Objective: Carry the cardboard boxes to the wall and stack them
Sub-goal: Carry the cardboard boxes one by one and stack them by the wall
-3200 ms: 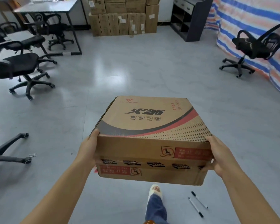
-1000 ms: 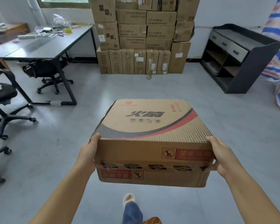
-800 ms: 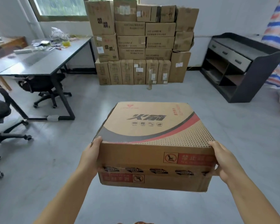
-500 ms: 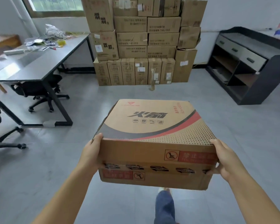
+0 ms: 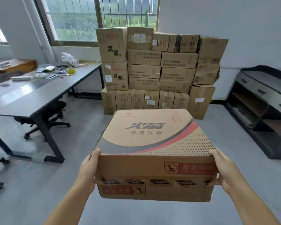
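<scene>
Carrying step: left hand (image 5: 88, 169) and right hand (image 5: 224, 171) clasp the cardboard box (image 5: 152, 151); stack (image 5: 159, 70) at twelve o'clock; next, approach and lift.

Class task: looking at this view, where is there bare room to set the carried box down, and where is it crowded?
Bare: floor between desk and box stack; floor between stack and black cabinet. Crowded: the desk's far end.

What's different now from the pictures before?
The person has walked the printed cardboard box much closer to the stack of boxes at the wall; the window now shows above it. Unchanged: the left hand and right hand grip the box's sides, held level.
</scene>
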